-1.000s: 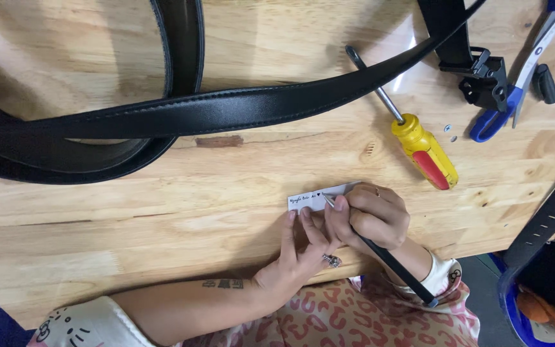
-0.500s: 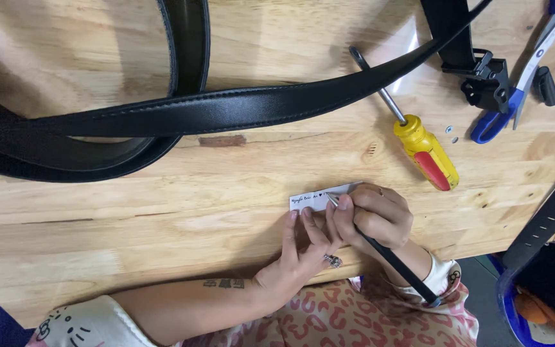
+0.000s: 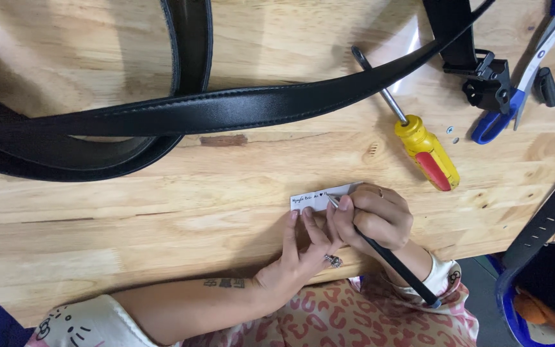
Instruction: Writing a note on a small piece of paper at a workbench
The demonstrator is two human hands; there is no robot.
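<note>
A small white paper slip (image 3: pixel 311 200) with handwriting lies on the wooden table (image 3: pixel 162 225) near its front edge. My left hand (image 3: pixel 300 254), a ring on one finger, presses its fingertips on the slip's lower edge. My right hand (image 3: pixel 377 215) grips a black pen (image 3: pixel 387 257), whose tip rests on the slip.
A long black leather belt (image 3: pixel 194 112) loops across the table's left and middle. A yellow and red screwdriver (image 3: pixel 422 148) lies right of centre. At the far right sit a black buckle (image 3: pixel 486 80), blue scissors (image 3: pixel 515 96) and two tiny screws (image 3: pixel 452 133). A perforated black strap (image 3: pixel 554 212) hangs off the right edge.
The pen tip has crept slightly along the slip; otherwise both hands stay in place.
</note>
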